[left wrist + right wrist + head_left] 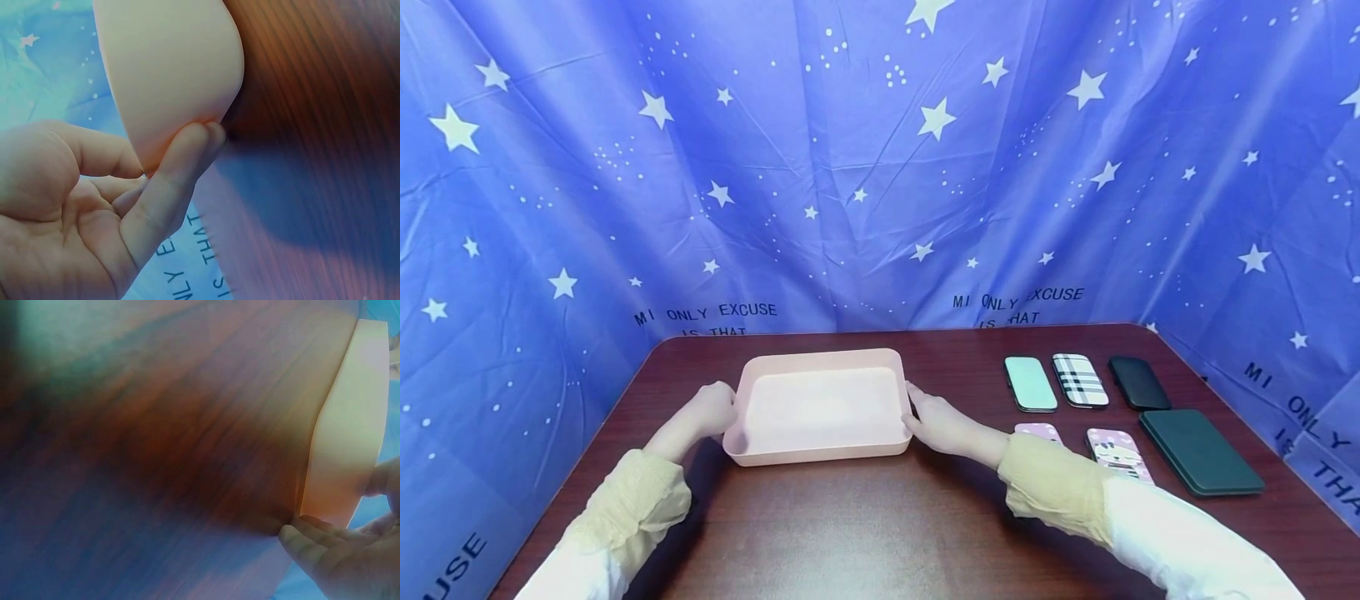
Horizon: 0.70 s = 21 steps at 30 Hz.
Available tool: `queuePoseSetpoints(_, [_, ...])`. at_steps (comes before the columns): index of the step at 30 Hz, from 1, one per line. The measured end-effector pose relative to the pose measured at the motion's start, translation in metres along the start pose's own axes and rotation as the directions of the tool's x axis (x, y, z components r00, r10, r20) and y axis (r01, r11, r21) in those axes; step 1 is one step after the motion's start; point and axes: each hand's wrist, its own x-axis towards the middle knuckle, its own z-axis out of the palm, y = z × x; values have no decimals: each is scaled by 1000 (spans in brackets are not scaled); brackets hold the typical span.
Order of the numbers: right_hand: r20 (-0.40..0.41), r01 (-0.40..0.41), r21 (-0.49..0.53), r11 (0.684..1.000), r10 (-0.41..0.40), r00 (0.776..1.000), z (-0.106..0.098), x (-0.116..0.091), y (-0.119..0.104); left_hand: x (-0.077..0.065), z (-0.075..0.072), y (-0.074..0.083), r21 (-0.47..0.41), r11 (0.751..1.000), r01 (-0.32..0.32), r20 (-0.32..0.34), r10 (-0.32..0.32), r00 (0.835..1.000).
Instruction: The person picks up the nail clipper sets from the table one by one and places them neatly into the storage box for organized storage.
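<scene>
A shallow pale pink tray (820, 455) with nothing in it stands on the dark wooden table, toward its back. My left hand (713, 408) grips its left end. In the left wrist view, the thumb of that hand (94, 212) is at the rim and its fingers press low on the tray's outer wall (175, 75). At the opposite end, my right hand (942, 423) holds the tray too. The right wrist view has this hand (356, 559) with its thumb at the upper edge and fingertips by the base of the wall (347, 431).
Small flat cases lie at the right: mint green (1031, 385), plaid (1079, 380), black (1138, 383), and two pink patterned ones (1037, 431) (1116, 450), partly behind my right sleeve (1060, 487). A larger dark green case (1201, 452) is beside them. A blue star-printed curtain (850, 167) surrounds the table (850, 533).
</scene>
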Motion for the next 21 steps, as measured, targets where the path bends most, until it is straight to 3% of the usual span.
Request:
queuePoseSetpoints(8, [-44, -8, 8, 1000, 9, 999, -4, -5, 8, -2, 6, 10, -53, 998, 27, -2, -28, 1000])
queuePoseSetpoints(21, [-63, -70, 147, 987, 80, 995, -11, -14, 12, -5, 12, 21, -76, 997, 14, -7, -14, 1000])
